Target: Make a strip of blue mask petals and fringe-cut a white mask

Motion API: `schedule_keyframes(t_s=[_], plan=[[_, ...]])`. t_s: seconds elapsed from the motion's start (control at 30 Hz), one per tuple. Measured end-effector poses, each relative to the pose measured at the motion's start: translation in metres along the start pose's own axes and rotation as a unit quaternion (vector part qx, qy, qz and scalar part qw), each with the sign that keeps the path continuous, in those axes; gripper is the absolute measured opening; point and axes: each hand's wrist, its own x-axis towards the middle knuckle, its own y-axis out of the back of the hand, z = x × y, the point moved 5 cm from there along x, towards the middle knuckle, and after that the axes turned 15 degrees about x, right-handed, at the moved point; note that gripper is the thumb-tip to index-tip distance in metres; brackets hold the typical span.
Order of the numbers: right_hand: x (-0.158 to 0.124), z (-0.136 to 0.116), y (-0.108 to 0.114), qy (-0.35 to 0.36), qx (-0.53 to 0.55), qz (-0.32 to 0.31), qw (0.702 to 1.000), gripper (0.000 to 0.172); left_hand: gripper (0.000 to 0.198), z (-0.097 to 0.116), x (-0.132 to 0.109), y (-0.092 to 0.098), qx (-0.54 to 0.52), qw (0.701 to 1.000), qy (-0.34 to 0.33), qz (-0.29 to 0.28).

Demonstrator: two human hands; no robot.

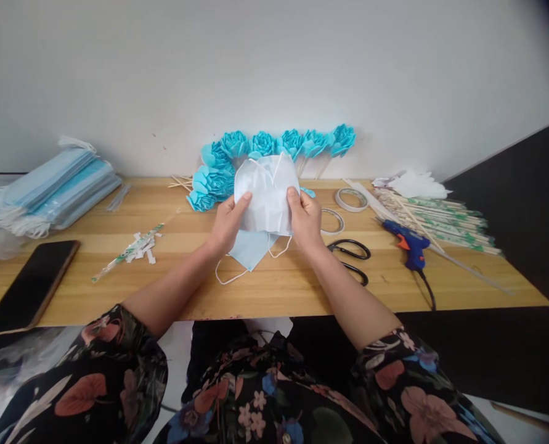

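Note:
A white, opened-out face mask is stretched between my two hands above the table. My left hand pinches its left edge, thumb on the near face. On the right edge, my right hand grips it the same way; the fingers behind the mask are hidden. Beneath it on the table lies a light blue mask with white ear loops, partly covered. Behind stand several blue flowers on sticks, leaning along the wall.
Masks are stacked at the left, above a phone. Paper scraps lie nearby. To the right are tape rolls, black-handled scissors, a blue glue gun and wrapped sticks on the wooden table.

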Motion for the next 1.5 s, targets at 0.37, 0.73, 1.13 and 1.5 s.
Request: schedule_keyframes(t_s=[0.37, 0.73, 1.13, 1.5], plan=[[0.0, -0.008, 0.002, 0.03, -0.027, 0.03, 0.999, 0.057, 0.049, 0.01, -0.002, 0.008, 0.062, 0.996, 0.02, 0.057], [0.0, 0.004, -0.001, -0.021, -0.004, -0.017, 1.0, 0.056, 0.044, 0.007, 0.009, 0.008, 0.067, 0.996, -0.034, -0.039], [0.0, 0.001, -0.013, -0.07, 0.064, -0.138, 0.986, 0.042, 0.051, 0.005, 0.002, 0.006, 0.082, 0.993, 0.019, -0.08], [0.011, 0.009, 0.002, -0.177, 0.183, -0.038, 0.966, 0.032, 0.052, -0.006, -0.011, -0.006, 0.089, 0.961, 0.169, -0.201]])
